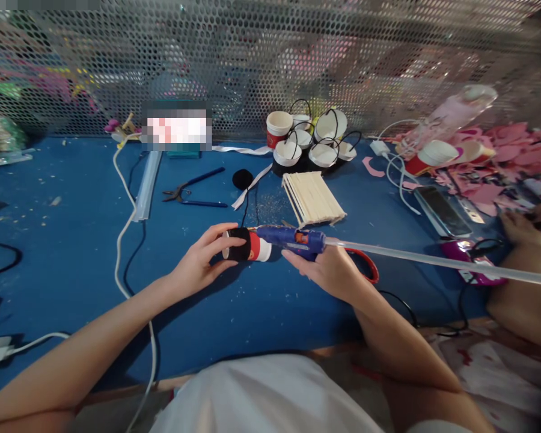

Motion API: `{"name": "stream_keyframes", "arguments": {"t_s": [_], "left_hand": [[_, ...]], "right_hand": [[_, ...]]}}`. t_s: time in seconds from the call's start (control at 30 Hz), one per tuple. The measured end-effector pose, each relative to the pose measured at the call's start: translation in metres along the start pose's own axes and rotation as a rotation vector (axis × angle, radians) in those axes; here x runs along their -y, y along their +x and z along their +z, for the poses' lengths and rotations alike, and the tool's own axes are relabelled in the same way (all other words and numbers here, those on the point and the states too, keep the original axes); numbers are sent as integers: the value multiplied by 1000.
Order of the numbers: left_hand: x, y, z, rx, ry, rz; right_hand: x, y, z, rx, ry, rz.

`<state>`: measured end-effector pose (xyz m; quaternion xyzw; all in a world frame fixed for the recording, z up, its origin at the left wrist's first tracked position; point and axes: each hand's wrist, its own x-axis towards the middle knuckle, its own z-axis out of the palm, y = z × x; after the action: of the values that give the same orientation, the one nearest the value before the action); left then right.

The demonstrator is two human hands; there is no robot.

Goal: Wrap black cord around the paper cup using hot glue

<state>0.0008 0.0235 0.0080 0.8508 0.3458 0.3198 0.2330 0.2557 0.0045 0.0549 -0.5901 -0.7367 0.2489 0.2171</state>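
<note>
Pliers (179, 192) lie left of centre on the blue table (72, 240); nearer its front edge, the left hand (207, 255) curls partly spread fingers around a paper cup (255, 246) held sideways, banded in black. Just beside it, the right hand (331, 270) closes its fingers round a glue gun (286, 236), nozzle end at the cup. Farther toward the table's right side lies a phone (442, 210).

Head-worn view, facing forward and down, near above blue table (207, 322)
</note>
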Motion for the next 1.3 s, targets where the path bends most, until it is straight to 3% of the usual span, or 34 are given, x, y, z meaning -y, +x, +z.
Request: {"name": "stream_keyframes", "arguments": {"t_s": [0.33, 0.53, 0.97, 1.3], "left_hand": [[1, -1, -1, -17, -36, -30], [-1, -1, 0, -34, -81, -68], [1, 0, 3, -76, -354, -326], [1, 1, 3, -92, -394, -411]], "right_hand": [[-4, -1, 0, -91, -175, -214], [-3, -2, 1, -78, -198, -232], [2, -9, -7, -10, -200, -328], [8, -12, -11, 67, -189, -275]]}}
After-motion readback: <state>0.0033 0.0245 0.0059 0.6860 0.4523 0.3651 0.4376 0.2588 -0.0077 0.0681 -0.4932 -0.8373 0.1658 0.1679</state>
